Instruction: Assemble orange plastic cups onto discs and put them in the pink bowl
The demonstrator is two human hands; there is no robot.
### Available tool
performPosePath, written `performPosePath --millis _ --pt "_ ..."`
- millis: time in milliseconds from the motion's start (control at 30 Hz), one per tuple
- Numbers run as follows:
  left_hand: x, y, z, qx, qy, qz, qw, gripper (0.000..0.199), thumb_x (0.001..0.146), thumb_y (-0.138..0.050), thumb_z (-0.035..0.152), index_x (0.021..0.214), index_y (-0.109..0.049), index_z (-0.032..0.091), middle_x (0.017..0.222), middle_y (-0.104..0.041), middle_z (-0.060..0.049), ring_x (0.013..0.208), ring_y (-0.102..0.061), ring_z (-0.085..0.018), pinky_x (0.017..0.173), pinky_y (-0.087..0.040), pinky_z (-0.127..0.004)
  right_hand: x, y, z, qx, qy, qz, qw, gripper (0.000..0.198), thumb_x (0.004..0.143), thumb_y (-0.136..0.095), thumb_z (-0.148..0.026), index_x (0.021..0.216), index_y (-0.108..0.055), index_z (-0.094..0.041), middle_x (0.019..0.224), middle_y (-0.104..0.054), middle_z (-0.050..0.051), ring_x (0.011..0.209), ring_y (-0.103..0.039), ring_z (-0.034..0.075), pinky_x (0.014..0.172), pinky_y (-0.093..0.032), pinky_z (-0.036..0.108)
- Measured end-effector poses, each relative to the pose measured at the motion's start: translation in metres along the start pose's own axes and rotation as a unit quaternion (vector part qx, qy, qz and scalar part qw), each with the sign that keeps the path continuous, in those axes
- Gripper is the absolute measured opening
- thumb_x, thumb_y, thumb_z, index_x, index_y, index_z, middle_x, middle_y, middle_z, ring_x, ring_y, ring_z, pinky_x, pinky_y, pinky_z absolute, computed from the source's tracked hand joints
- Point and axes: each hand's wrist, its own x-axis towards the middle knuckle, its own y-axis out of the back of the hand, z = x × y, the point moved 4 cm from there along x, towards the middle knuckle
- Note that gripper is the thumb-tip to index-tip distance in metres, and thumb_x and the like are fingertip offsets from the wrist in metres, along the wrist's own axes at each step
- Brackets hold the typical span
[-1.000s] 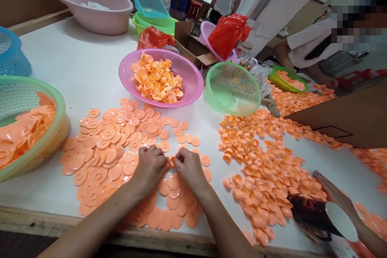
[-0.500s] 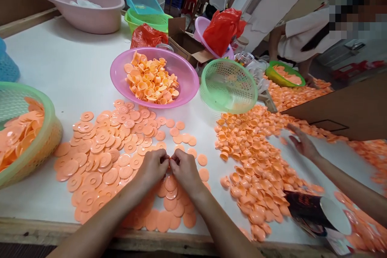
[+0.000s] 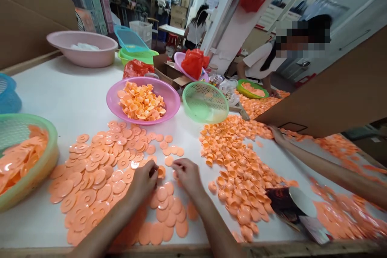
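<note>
My left hand [image 3: 145,178] is curled, with a small orange saucer [image 3: 161,172] at its fingertips. Apart from it, to the right, my right hand [image 3: 188,176] has its fingers stretched out over the table, and no object shows between them. Orange saucers [image 3: 97,176] with ring marks lie spread and overlapping on the left. Smooth orange discs [image 3: 169,211] lie between my forearms. To the right of my hands is a long pile of small orange cups [image 3: 238,177].
A pink basin [image 3: 173,107] holds orange cups; beside it stands a green strainer basket [image 3: 205,102]. Another green basket [image 3: 53,149] with orange pieces is at left. A co-worker's arm [image 3: 320,165] reaches in from the right, near a cardboard panel [image 3: 326,100] and dark printed cup [image 3: 279,203].
My hands, pinched together before, have moved apart; the right one has opened. The view has tilted up. The co-worker's hand at right has reached farther toward the cardboard.
</note>
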Motion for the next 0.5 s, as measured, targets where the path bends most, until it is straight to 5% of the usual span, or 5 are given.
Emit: performPosePath --millis 67,167,300,500 --pt "-0.01 0.003 -0.004 -0.096 -0.026 0.014 0.995 0.01 0.085 -0.051 0.03 0.085 -0.057 0.021 0.067 -0.066 0.003 0.058 -0.063 -0.013 0.059 -0.049 -0.024 -0.002 0.044 0.019 -0.096 0.003 0.14 0.986 0.02 0.081 -0.053 -0.023 0.091 -0.07 -0.018 0.09 -0.066 0.009 0.079 -0.06 0.021 0.072 -0.05 0.033" --pt "-0.021 0.012 -0.004 -0.19 -0.059 0.048 0.979 0.021 0.085 -0.056 0.036 0.098 -0.063 0.02 0.084 -0.072 -0.001 0.071 -0.067 -0.015 0.07 -0.056 -0.028 -0.004 0.085 0.051 -0.231 -0.005 0.196 0.953 0.025 0.076 -0.051 -0.019 0.093 -0.07 -0.018 0.094 -0.062 0.013 0.092 -0.057 0.028 0.082 -0.047 0.041" --pt "-0.026 0.019 0.002 -0.224 -0.048 0.071 0.971 0.02 0.082 -0.061 0.035 0.091 -0.072 0.02 0.08 -0.073 -0.002 0.071 -0.067 -0.015 0.068 -0.057 -0.028 -0.004 0.096 0.08 -0.239 -0.025 0.18 0.954 0.025 0.082 -0.046 -0.027 0.09 -0.069 -0.019 0.089 -0.062 0.011 0.082 -0.06 0.024 0.075 -0.048 0.036" --pt "-0.019 0.033 0.022 -0.259 0.005 0.106 0.96 0.018 0.079 -0.066 0.032 0.087 -0.072 0.017 0.07 -0.071 -0.001 0.063 -0.066 -0.015 0.063 -0.058 -0.027 -0.003 0.096 0.087 -0.202 -0.054 0.219 0.953 0.019 0.078 -0.047 -0.029 0.077 -0.065 -0.021 0.08 -0.068 0.01 0.077 -0.061 0.025 0.072 -0.047 0.035"
